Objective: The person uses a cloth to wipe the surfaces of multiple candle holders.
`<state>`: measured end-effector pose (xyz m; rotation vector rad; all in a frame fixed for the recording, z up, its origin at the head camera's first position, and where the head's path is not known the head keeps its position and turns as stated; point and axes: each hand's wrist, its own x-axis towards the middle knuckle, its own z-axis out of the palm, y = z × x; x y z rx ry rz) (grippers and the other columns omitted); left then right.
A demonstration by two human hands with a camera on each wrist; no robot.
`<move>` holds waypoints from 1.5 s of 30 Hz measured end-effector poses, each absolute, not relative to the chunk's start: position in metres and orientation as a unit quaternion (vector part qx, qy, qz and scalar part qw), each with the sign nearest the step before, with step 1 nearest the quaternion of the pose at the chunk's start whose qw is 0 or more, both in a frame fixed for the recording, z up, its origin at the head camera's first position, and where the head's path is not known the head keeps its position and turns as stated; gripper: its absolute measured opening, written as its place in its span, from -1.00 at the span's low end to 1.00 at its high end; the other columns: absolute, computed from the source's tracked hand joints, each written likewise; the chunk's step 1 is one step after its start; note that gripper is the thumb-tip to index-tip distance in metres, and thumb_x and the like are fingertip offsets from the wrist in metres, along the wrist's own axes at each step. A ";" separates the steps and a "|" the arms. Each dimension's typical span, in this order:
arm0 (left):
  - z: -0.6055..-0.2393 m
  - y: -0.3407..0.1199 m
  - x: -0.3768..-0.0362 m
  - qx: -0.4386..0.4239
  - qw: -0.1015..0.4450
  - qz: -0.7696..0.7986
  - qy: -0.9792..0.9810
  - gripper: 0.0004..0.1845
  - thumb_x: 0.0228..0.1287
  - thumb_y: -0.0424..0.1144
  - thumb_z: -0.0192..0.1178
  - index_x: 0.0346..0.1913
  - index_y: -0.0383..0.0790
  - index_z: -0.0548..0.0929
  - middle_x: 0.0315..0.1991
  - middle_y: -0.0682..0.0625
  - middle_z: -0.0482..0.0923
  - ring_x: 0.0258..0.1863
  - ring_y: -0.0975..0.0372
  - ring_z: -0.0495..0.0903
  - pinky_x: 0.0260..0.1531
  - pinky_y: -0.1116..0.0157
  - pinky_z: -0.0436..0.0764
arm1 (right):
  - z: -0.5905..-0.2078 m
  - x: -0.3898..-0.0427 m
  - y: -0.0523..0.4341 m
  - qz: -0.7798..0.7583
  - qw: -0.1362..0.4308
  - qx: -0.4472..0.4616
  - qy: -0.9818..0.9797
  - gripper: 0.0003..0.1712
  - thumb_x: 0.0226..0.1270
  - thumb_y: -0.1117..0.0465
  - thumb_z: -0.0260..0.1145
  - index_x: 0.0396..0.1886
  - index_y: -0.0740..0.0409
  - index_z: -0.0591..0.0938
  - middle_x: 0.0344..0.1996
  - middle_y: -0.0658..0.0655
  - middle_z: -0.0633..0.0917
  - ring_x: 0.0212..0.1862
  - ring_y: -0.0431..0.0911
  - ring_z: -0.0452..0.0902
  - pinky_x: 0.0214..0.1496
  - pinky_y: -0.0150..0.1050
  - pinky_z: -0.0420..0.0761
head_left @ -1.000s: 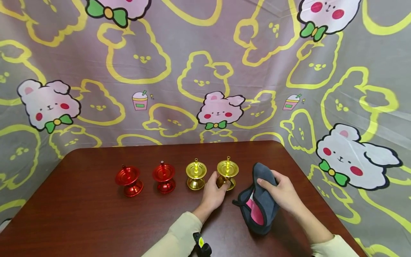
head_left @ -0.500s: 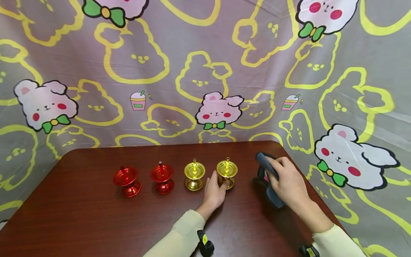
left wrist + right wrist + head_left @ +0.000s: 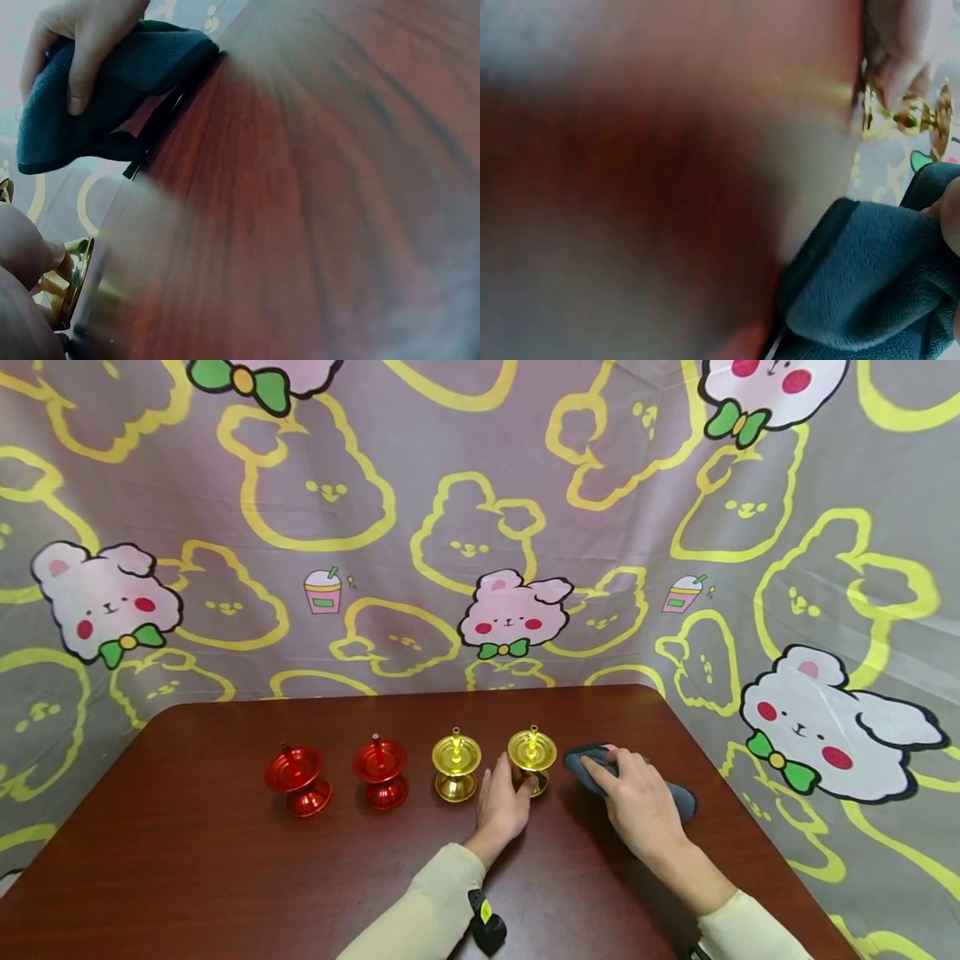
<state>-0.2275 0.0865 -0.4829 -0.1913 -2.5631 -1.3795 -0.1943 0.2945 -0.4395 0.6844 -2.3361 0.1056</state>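
Observation:
My left hand (image 3: 504,806) holds the rightmost gold candle holder (image 3: 532,752) low down, thumb and fingers about its stem and base. The candle holder stands upright on the table. Just right of it, my right hand (image 3: 643,802) grips a soft dark blue fabric piece (image 3: 681,800) with black edging and a pink inside. In the left wrist view the thumb presses the near side of this fabric piece (image 3: 127,82), while the other fingers go behind it. Its lower edge is at or close to the tabletop; whether all of it rests there I cannot tell.
A second gold candle holder (image 3: 456,764) stands left of my left hand. Further left are two red candle holders, one nearer (image 3: 381,772) and one at the row's end (image 3: 298,781). The brown table (image 3: 225,877) meets a patterned curtain (image 3: 390,560) behind and at the right.
My right hand has turned the fabric piece over, from upright with the pink inside showing to lying low and flat, closer to the candle holder. The left hand stays on the gold candle holder.

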 end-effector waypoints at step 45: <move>-0.484 0.072 -0.217 -0.090 0.041 -0.451 -0.887 -0.27 0.40 -0.20 0.25 0.45 -0.53 0.22 0.45 -0.41 0.20 0.50 -0.16 0.07 0.45 -0.06 0.03 | -0.447 -0.179 0.266 0.127 0.020 0.161 -0.979 -0.18 0.52 -0.23 0.09 0.43 0.36 0.37 0.46 0.44 0.25 0.49 0.29 0.09 0.37 0.43 0.05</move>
